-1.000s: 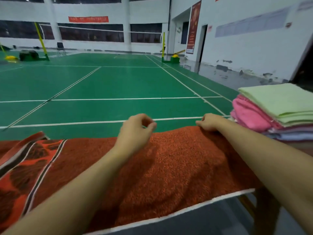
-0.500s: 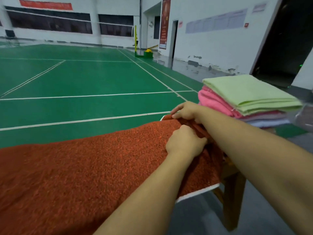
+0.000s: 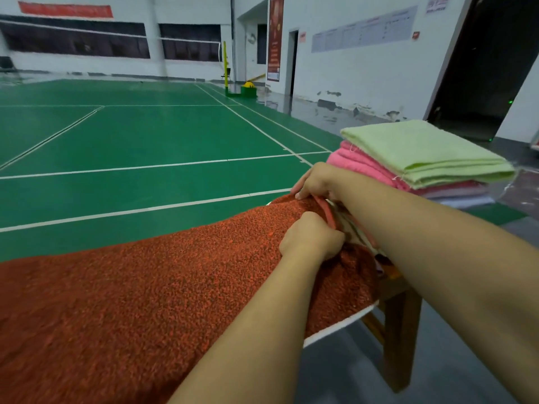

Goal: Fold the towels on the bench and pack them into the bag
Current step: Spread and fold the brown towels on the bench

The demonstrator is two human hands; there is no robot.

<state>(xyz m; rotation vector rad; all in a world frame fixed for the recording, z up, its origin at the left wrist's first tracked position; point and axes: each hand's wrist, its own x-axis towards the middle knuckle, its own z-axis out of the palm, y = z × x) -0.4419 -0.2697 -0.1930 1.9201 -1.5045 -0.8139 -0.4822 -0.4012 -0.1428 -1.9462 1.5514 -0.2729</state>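
— What's nearest to us?

— The orange towel (image 3: 145, 301), spread along the bench (image 3: 399, 330) and filling the lower left; its white hem hangs over the near edge; only a wooden leg of the bench shows, lower right.

— And the hands?

— Both are at the towel's right end; the left hand (image 3: 310, 240) is clenched round a bunch of the cloth, knuckles up; just beyond it the right hand (image 3: 316, 182) pinches the far corner's edge, fingers curled over the rim; a fold of red edge runs between the two.

— Further on?

— A stack (image 3: 408, 170) of folded towels sits just right of the right hand; green towel (image 3: 420, 150) on top, pink towel (image 3: 358, 164) under it, paler ones below.

— Behind that?

— Green court (image 3: 145, 135) with white lines; a yellow net post (image 3: 225, 68) near the white wall (image 3: 364, 74).
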